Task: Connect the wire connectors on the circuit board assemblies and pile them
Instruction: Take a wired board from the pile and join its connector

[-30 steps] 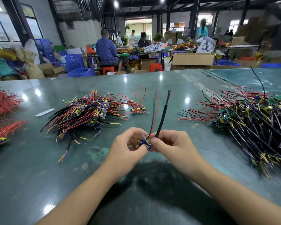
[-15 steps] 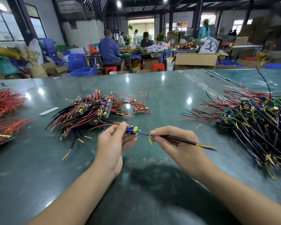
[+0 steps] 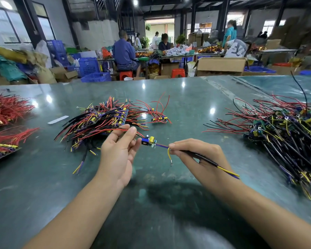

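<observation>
I hold one small board [image 3: 148, 140] above the counter [image 3: 169, 203]: my left hand [image 3: 118, 155] pinches its red wire, my right hand [image 3: 197, 157] grips its black cable. Farther left lies the finished pile [image 3: 101, 121], far right the loose pile [image 3: 284, 133].

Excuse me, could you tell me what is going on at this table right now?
A person is working on one small circuit board assembly above a green table. The left hand holds its red-wire end, fingers mostly straight, while the right hand pinches its black sleeved wires. A neat pile of assemblies lies just beyond the left hand, and a bigger tangled heap sits to the right.
</observation>
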